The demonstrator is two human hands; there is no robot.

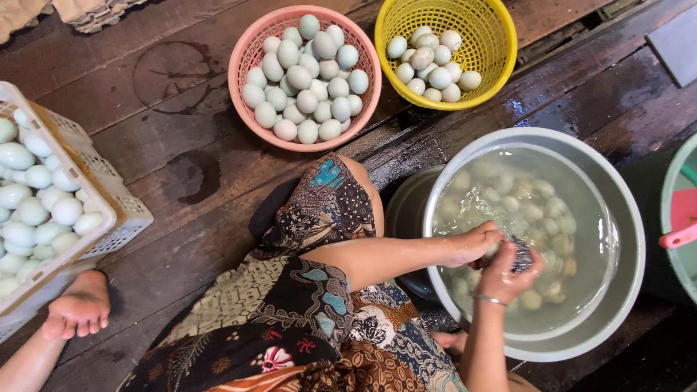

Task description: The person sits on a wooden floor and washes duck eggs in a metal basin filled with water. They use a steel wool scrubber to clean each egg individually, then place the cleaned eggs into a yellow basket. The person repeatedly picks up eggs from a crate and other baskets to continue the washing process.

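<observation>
Both hands meet over a large grey basin (624, 290) of cloudy water at about 4 o'clock in the view, with many pale eggs (541, 210) lying submerged in it. The left hand (472, 245) reaches in from 9 o'clock across the basin's near rim, its fingers curled narrow around something at the water's surface; what it grips is hidden by the hand itself. The right hand (508, 274), a thin bangle (488, 298) on its wrist, comes up from 6 o'clock and its fingers are closed on a dark scrubbing pad (521, 255), pressed right against the left hand. A second, darker basin (405, 218) peeks out from under the grey one at its 9 o'clock side. On the wet wooden floor (181, 160), a pink basket (243, 65) heaped with pale blue-green eggs sits at 12 o'clock, and just beside it toward 1 o'clock stands a yellow basket (501, 43) holding fewer, whiter eggs. At 9 o'clock a white plastic crate (123, 218) is packed with more bluish eggs. The person sits on the floor in a patterned batik cloth (319, 305), one knee raised toward the pink basket, a bare foot (80, 308) resting at 8 o'clock beside the crate. At 3 o'clock the edge of a green tub (666, 218) shows, with a pink handle (681, 234) lying across it.
</observation>
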